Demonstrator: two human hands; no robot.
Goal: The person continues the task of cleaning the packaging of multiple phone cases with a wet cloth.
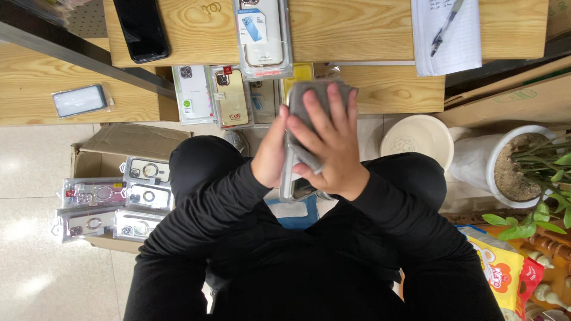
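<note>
Wooden shelf point(380, 35) spans the top of frame; black phone point(141, 28) lies on it upper left, notepad with pen point(447, 35) upper right. Cardboard box point(101, 157) of packaged phone cases point(113, 208) sits lower left on the floor. White plant pot point(517, 166) at right edge. Centre frame: right hand point(330, 148) presses a grey cloth point(306, 98) flat against a clear packaged case point(291, 181), fingers spread, closed on cloth. Left hand point(270, 154) grips the case's edge from the left.
</note>
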